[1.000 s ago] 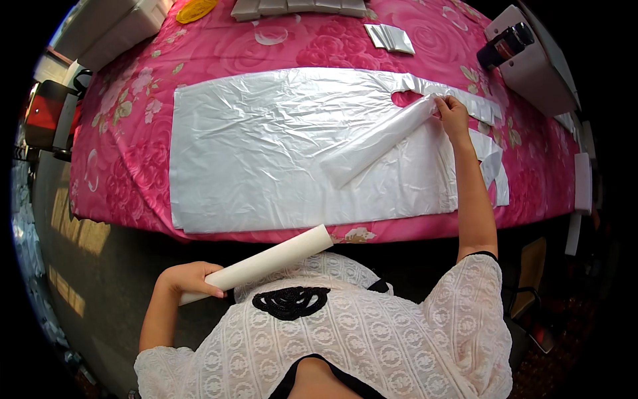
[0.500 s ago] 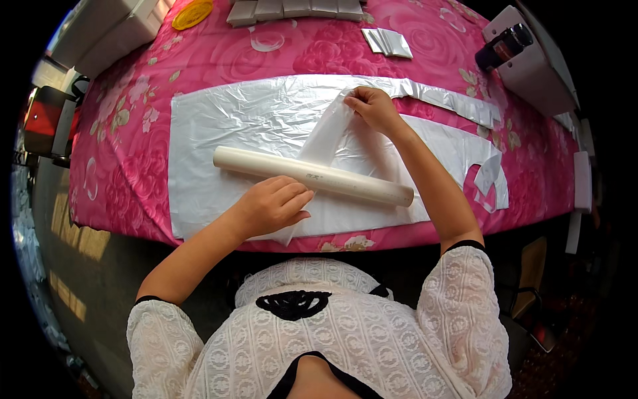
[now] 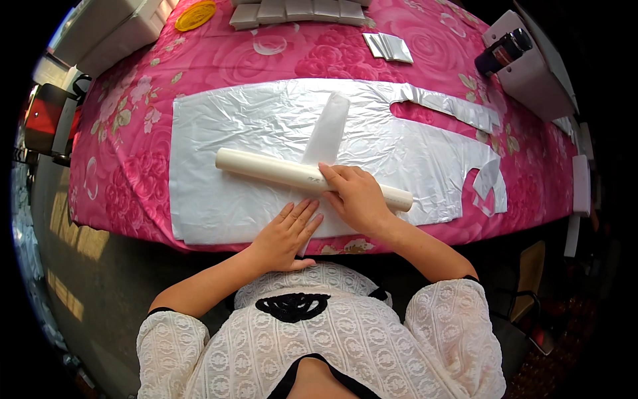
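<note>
A stack of thin white plastic sheeting (image 3: 232, 120), cut like an apron with strap-like ends at the right, lies flat on the table. Across it, slightly slanted, rests a long white tube (image 3: 259, 166). A narrow translucent strip of film (image 3: 327, 126) runs out from beneath the tube on its far side. My right hand (image 3: 359, 199) is closed over the tube right of its middle, thumb on the near side and fingers on top. Lower left of it, my left hand (image 3: 286, 236) lies with fingers stretched out on the sheeting near the table's front edge, apart from the tube.
A pink rose-patterned cloth (image 3: 126, 173) covers the table. At the back stand a row of white packets (image 3: 299, 12), a small fan of folded packets (image 3: 388, 48) and a yellow dish (image 3: 195, 14). White boxes (image 3: 531, 80) and a dark bottle (image 3: 503, 50) stand at the right.
My right hand has let go of the film strip's far end and come down onto the tube. The strip now lies flat. My left hand has shifted right and nearer, its fingers straightened.
</note>
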A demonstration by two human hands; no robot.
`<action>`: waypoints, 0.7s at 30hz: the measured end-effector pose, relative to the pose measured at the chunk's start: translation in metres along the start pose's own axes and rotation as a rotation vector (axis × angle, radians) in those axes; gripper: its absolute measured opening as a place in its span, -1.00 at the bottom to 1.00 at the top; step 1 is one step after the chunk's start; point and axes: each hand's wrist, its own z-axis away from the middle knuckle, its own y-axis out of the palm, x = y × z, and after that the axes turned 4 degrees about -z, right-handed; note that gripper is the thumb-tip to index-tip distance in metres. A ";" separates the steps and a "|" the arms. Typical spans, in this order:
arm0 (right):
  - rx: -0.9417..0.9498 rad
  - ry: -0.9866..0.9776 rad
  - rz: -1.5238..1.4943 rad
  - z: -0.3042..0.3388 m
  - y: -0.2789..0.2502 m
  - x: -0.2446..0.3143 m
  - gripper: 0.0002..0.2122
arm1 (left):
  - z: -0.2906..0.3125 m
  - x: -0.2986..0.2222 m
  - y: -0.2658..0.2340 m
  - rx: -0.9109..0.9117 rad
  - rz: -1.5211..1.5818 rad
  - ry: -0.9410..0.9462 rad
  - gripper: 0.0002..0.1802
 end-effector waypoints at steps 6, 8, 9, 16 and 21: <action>-0.219 0.175 0.239 0.018 -0.040 -0.063 -0.57 | -0.002 -0.003 -0.004 0.038 -0.050 -0.005 -0.08; -0.329 0.353 0.344 0.021 -0.059 -0.096 -0.58 | -0.004 -0.004 -0.003 0.028 -0.047 -0.008 -0.10; -0.331 0.397 0.333 0.021 -0.066 -0.098 -0.58 | -0.003 -0.005 0.000 0.003 -0.066 -0.020 -0.12; 0.002 -0.077 0.035 0.034 -0.032 -0.029 -0.53 | -0.014 -0.043 0.028 -0.147 0.013 -0.233 -0.17; -0.080 -0.219 0.102 -0.008 -0.002 -0.029 -0.57 | -0.015 -0.057 0.039 -0.119 -0.052 -0.267 -0.13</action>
